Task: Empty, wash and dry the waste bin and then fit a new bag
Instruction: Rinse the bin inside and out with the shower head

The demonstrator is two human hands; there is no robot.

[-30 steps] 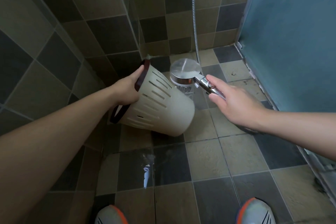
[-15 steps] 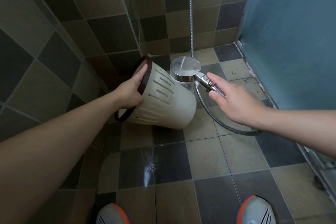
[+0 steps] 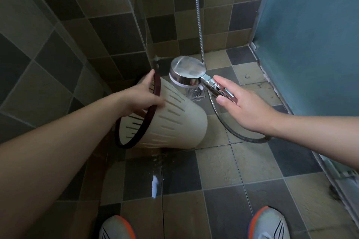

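Note:
A cream waste bin [image 3: 174,122] with slotted sides and a dark brown rim is held on its side above the tiled floor, its mouth turned toward the left wall. My left hand [image 3: 141,97] grips the bin at its rim. My right hand [image 3: 244,106] holds the chrome handle of a round shower head [image 3: 186,72], which hangs just above the bin's upper side, face down. Water drips from under the bin onto the floor. The bin's inside is mostly hidden.
A metal hose [image 3: 229,128] loops from the handle over the floor and up the back wall. A square floor drain [image 3: 196,92] lies behind the bin. A tiled wall stands on the left, a blue frosted panel [image 3: 310,44] on the right. My shoes [image 3: 270,223] show below.
The bin has turned so its rim faces me more and its mouth shows. The shower head has shifted slightly toward the rim. Water now runs off beneath the bin.

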